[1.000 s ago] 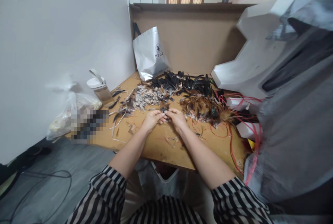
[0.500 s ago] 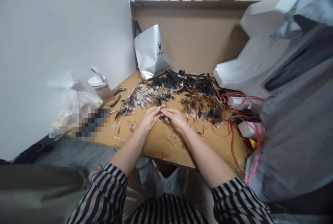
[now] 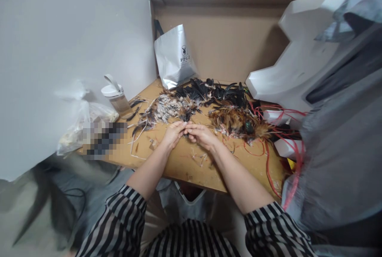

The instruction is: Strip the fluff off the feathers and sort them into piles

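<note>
My left hand [image 3: 172,134] and my right hand [image 3: 202,134] meet fingertip to fingertip over the wooden table [image 3: 191,165], pinching a small dark feather [image 3: 185,127] between them. Just beyond my fingers lies a pile of grey-white speckled feathers [image 3: 167,110]. Behind that spreads a heap of black feathers [image 3: 213,92]. To the right sits a heap of brown-orange feathers [image 3: 238,123]. Both forearms are bare, with striped sleeves at the elbows.
A silver bag [image 3: 174,58] leans on the brown board at the back. A white-lidded jar [image 3: 115,98] and a clear plastic bag [image 3: 85,119] stand at the left. Red cords [image 3: 268,161] and white foam blocks [image 3: 286,70] crowd the right, beside grey cloth [image 3: 340,157].
My hands have stayed together, fingers shifting slightly on the small feather. The view has tilted a little, and the floor at the lower left is blurred.
</note>
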Available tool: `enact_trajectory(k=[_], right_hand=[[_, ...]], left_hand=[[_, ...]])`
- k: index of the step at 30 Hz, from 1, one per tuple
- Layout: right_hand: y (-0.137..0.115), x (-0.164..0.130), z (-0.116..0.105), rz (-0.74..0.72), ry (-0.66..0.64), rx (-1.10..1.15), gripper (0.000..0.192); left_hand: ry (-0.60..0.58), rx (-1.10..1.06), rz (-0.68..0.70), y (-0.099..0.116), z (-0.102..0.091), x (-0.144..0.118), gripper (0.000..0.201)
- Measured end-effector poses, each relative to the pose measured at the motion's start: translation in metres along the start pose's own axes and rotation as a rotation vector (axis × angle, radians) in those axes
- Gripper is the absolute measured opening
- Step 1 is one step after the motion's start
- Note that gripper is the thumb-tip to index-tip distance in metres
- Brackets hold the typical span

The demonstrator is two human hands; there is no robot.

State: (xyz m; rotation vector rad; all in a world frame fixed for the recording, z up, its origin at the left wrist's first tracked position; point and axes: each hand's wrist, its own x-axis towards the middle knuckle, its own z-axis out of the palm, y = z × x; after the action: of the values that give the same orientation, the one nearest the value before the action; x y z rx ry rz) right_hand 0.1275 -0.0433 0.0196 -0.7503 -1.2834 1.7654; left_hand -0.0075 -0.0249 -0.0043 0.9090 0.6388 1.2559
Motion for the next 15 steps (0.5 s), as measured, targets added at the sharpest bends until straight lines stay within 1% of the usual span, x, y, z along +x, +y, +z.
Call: enact_trajectory(k=[2,3,5,7,9,11,15], right_hand=[[-0.003,0.000,-0.004,-0.052,0.060,-0.214,0.023],[-0.004,0.000,-0.008,-0.082,0.118,-0.319,0.024],[-0.006,0.001,-0.020,-0.149,0.284,-0.506,0.024],[-0.007,0.001,-0.033,-0.202,0.463,-0.647,0.022],[-0.006,0.001,-0.044,-0.218,0.549,-0.770,0.020],[-0.003,0.001,-0.050,-0.195,0.552,-0.886,0.020],[0.001,0.000,-0.049,-0.108,0.472,-1.108,0.019]], left_hand=[[0.013,0.006,-0.010,0.000,-0.001,0.000,0.017],[0.035,0.001,-0.016,0.000,-0.002,0.001,0.016],[0.097,-0.033,-0.025,0.001,-0.004,0.002,0.015],[0.141,-0.081,-0.033,0.003,-0.007,0.003,0.014],[0.158,-0.124,-0.041,0.005,-0.010,0.004,0.012],[0.163,-0.156,-0.049,0.005,-0.012,0.005,0.012],[0.168,-0.198,-0.056,0.005,-0.015,0.007,0.012]])
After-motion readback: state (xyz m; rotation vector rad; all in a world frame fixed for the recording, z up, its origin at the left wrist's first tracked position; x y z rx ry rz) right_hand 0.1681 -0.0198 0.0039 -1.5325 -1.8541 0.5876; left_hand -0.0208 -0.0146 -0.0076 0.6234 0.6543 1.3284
